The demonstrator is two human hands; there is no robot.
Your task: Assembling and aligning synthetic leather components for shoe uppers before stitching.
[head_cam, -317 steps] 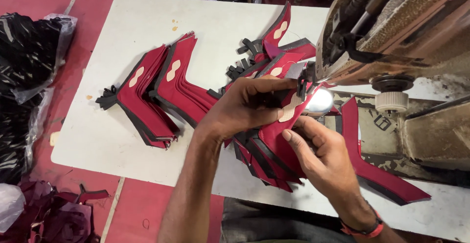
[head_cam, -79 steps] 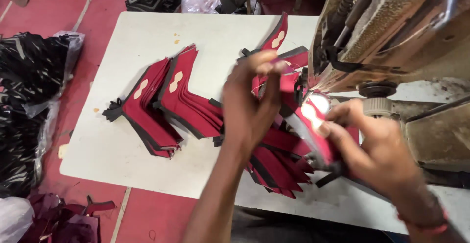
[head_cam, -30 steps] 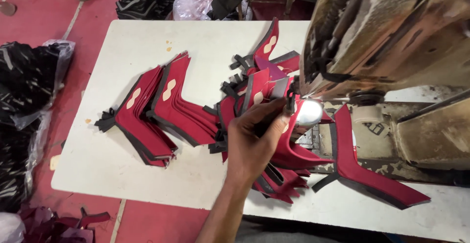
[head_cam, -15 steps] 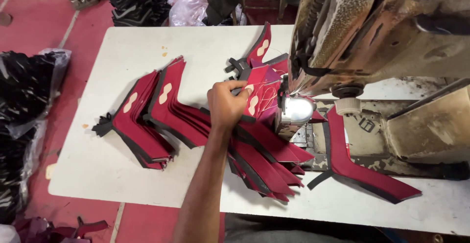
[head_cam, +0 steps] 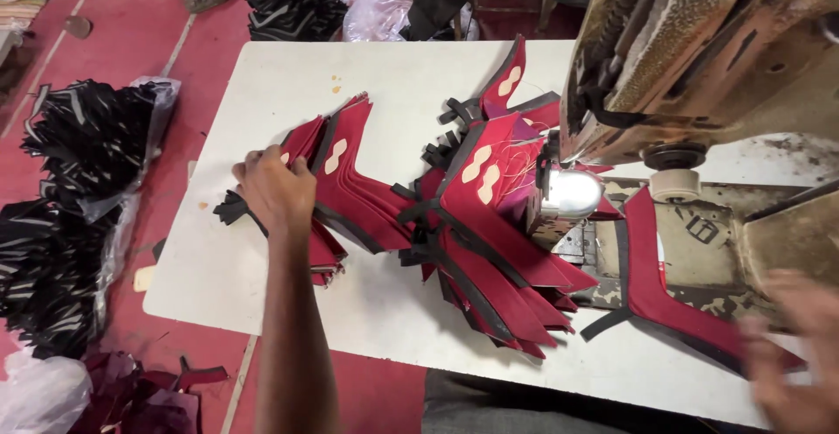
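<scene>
Resting on left red stack on table, left hand curls fingers over its top pieces. Right hand, blurred near right beside single piece; grip can't tell.

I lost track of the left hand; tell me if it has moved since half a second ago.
Yes. The left hand has gone left across the white table, from the pile by the sewing machine to the left stack of red pieces.

The left hand is off the pieces at the sewing machine and now rests on the left stack. The right hand, out of view a moment ago, shows blurred beside the single red piece.
</scene>
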